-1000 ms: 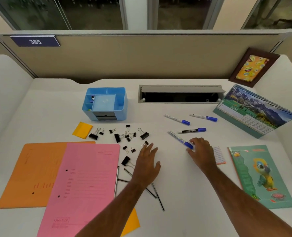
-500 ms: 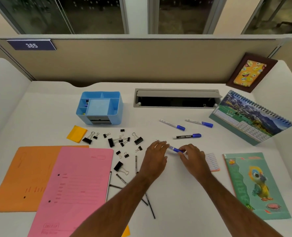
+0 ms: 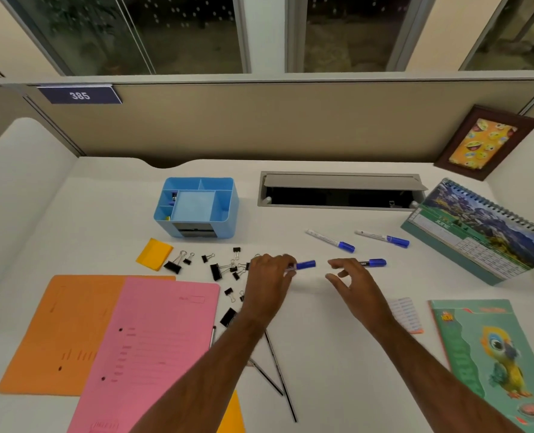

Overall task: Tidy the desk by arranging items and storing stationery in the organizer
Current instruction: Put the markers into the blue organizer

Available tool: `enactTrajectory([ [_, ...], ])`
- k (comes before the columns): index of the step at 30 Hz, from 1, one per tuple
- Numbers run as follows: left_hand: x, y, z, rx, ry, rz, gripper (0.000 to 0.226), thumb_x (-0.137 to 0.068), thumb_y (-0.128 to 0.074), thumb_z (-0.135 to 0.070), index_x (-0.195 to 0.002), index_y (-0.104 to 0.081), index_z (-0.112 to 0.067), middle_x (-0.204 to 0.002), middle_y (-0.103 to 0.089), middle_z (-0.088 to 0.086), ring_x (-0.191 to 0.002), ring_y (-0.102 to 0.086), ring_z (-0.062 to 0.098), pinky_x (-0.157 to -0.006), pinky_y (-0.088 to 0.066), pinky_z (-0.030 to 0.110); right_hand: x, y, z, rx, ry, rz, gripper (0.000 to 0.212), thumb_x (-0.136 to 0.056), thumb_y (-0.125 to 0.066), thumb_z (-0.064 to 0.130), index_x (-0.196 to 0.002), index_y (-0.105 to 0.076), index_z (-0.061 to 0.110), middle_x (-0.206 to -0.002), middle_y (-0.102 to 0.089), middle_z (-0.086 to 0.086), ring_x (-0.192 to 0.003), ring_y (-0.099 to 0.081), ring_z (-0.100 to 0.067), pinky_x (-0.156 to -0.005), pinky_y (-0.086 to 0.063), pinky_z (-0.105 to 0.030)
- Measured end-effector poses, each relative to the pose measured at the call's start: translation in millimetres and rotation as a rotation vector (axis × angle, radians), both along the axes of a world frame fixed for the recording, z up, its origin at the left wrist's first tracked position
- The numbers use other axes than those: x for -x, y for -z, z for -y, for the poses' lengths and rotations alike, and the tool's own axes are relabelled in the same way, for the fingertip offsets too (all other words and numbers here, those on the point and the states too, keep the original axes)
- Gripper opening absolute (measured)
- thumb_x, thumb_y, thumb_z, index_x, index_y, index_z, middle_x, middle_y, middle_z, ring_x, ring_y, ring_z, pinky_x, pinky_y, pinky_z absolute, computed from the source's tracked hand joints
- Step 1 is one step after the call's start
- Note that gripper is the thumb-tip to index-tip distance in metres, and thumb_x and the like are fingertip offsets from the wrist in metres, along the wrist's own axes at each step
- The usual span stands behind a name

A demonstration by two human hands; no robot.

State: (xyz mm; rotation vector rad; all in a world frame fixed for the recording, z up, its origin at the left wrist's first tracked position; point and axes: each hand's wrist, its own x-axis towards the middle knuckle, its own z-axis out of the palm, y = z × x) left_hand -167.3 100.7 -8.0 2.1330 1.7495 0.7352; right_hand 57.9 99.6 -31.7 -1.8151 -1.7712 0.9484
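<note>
My left hand (image 3: 270, 279) holds a blue-capped marker (image 3: 304, 265), the cap sticking out to the right of my fingers. My right hand (image 3: 351, 278) hovers just to its right, fingers apart and empty, partly covering another blue-capped marker (image 3: 373, 262). Two more markers (image 3: 329, 240) (image 3: 383, 238) lie farther back. The blue organizer (image 3: 197, 207) stands at the back left. Several black binder clips (image 3: 217, 270) are scattered in front of it. Thin black pens (image 3: 279, 373) lie under my left forearm.
Pink folder (image 3: 153, 348) over an orange folder (image 3: 62, 332) at the front left. Yellow sticky notes (image 3: 155, 254), a desk calendar (image 3: 481, 232), a parrot notebook (image 3: 490, 354), a label sheet (image 3: 406, 314), a picture frame (image 3: 484, 142) and an open cable tray (image 3: 340, 190) surround the work area.
My right hand picked a marker off the desk and passed it to my left hand. The left hand now carries it leftward while the right hand has let go.
</note>
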Motion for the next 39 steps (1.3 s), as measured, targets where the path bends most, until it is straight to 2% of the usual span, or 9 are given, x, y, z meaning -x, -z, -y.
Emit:
enactTrajectory([
  [3,25.5,-17.2,-21.3,0.055,-0.109,0.189,0.017,-0.096,-0.071,-0.025,-0.113,-0.071,-0.022,-0.097,-0.076,-0.005,-0.081,-0.068,0.005,-0.080,-0.059,0.030,-8.6,5.7,-10.7,-0.033,-0.013,0.022,0.031,-0.098,-0.065,0.027,-0.129,-0.061,0.027,-0.124,-0.057,0.013,-0.109,-0.058,-0.007,-0.095,-0.051,-0.026],
  [7,63.1,-55.0,-57.1,0.045,-0.228,0.271,0.024,-0.099,-0.067,-0.025,-0.123,-0.062,-0.023,-0.117,-0.068,-0.007,-0.102,-0.063,-0.001,-0.090,-0.052,0.019,-29.0,18.3,-26.6,-0.065,-0.002,0.099,0.031,-0.096,-0.067,0.013,-0.124,-0.064,0.024,-0.122,-0.058,0.008,-0.111,-0.060,-0.014,-0.096,-0.054,-0.035],
  [11,103.8,-81.6,-101.7,-0.068,-0.352,0.250,0.024,-0.098,-0.068,-0.025,-0.120,-0.061,-0.017,-0.111,-0.072,-0.001,-0.103,-0.068,0.011,-0.090,-0.056,0.027,-50.7,23.7,-35.8,-0.069,0.062,0.135,0.029,-0.096,-0.066,0.017,-0.123,-0.063,0.028,-0.111,-0.055,0.008,-0.103,-0.059,-0.017,-0.089,-0.057,-0.038],
  [15,126.0,-95.2,-138.6,-0.118,-0.433,0.289,0.024,-0.100,-0.065,-0.029,-0.117,-0.064,-0.011,-0.106,-0.073,-0.003,-0.098,-0.068,0.011,-0.085,-0.049,0.010,-68.0,24.9,-42.6,-0.020,0.114,0.201,0.030,-0.098,-0.064,0.021,-0.127,-0.061,0.027,-0.113,-0.058,0.002,-0.105,-0.056,-0.018,-0.092,-0.054,-0.037],
  [20,138.8,-82.1,-176.0,-0.080,-0.448,0.365,0.027,-0.097,-0.071,-0.030,-0.119,-0.068,-0.013,-0.113,-0.070,-0.001,-0.097,-0.071,0.011,-0.086,-0.060,0.029,-82.3,29.3,-44.6,0.015,0.090,0.290,0.033,-0.097,-0.065,0.014,-0.129,-0.063,0.020,-0.123,-0.054,-0.004,-0.113,-0.053,-0.020,-0.096,-0.050,-0.035],
  [25,146.7,-61.5,-196.1,-0.019,-0.451,0.305,0.028,-0.095,-0.073,-0.033,-0.116,-0.069,-0.016,-0.111,-0.065,-0.003,-0.099,-0.070,0.019,-0.090,-0.061,0.042,-89.1,33.7,-45.1,0.032,0.074,0.310,0.029,-0.097,-0.064,0.017,-0.126,-0.067,0.020,-0.118,-0.051,0.001,-0.109,-0.051,-0.017,-0.095,-0.050,-0.033],
  [32,146.2,-39.7,-199.7,0.098,-0.427,0.156,0.033,-0.094,-0.072,-0.040,-0.117,-0.069,-0.016,-0.113,-0.070,0.001,-0.099,-0.068,0.018,-0.093,-0.059,0.042,-95.4,34.0,-45.5,0.026,-0.043,0.380,0.026,-0.096,-0.067,0.027,-0.122,-0.068,0.022,-0.118,-0.050,0.004,-0.104,-0.046,-0.012,-0.086,-0.041,-0.024],
  [36,146.3,-30.8,-196.9,0.131,-0.409,0.013,0.037,-0.095,-0.070,-0.041,-0.121,-0.069,-0.014,-0.120,-0.070,0.005,-0.107,-0.065,0.022,-0.100,-0.052,0.048,-92.7,30.9,-43.0,-0.001,-0.058,0.409,0.026,-0.095,-0.069,0.027,-0.120,-0.069,0.021,-0.124,-0.051,-0.001,-0.108,-0.043,-0.015,-0.089,-0.040,-0.027],
  [39,146.7,-26.1,-194.6,0.139,-0.355,-0.072,0.036,-0.097,-0.067,-0.040,-0.123,-0.070,-0.016,-0.123,-0.071,0.004,-0.112,-0.064,0.022,-0.102,-0.048,0.047,-89.1,30.4,-40.1,-0.016,-0.065,0.413,0.026,-0.094,-0.069,0.028,-0.119,-0.070,0.022,-0.130,-0.053,-0.003,-0.116,-0.046,-0.022,-0.098,-0.043,-0.035],
])
